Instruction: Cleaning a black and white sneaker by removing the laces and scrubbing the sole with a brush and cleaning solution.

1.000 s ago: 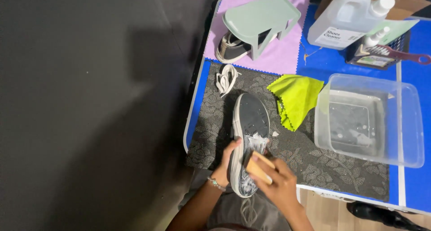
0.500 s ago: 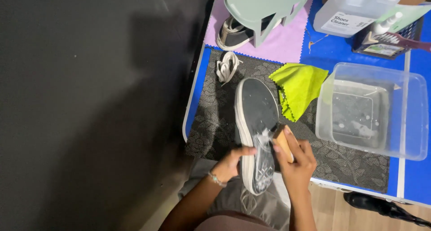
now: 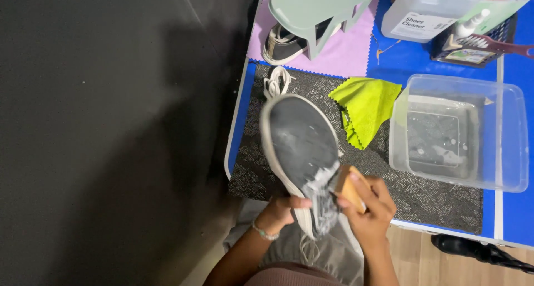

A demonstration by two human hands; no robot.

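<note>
The left hand [image 3: 281,209] is clamped on the heel end of a grey shoe [image 3: 300,147], its grip closed round the pale sole edge, thumb lying across the upper. The shoe is held tilted, toe pointing away from the person, above the near edge of a dark patterned mat [image 3: 434,194] on the worktop [image 3: 411,61]. White foam covers the shoe's heel area.

The right hand [image 3: 370,208] has its grip closed on a tan brush [image 3: 350,187], fingers wrapped over the block. The brush presses against the foamed part of the shoe, just right of the left hand.

All other items are placed relative to the shoe. A bundle of white laces [image 3: 276,81] lies on the mat just beyond the toe. A yellow-green cloth [image 3: 364,105] lies crumpled on the mat to the right of the toe, close but apart. A clear tub [image 3: 509,141] holding water sits further right, beyond the cloth. A second shoe [image 3: 283,46] rests beyond the laces on a lilac tile, partly under a pale green rack [image 3: 311,8]. A white jug [image 3: 425,11] stands at the far right, beside a dark basket [image 3: 473,44]. A bracelet [image 3: 262,231] circles the left wrist.
</note>
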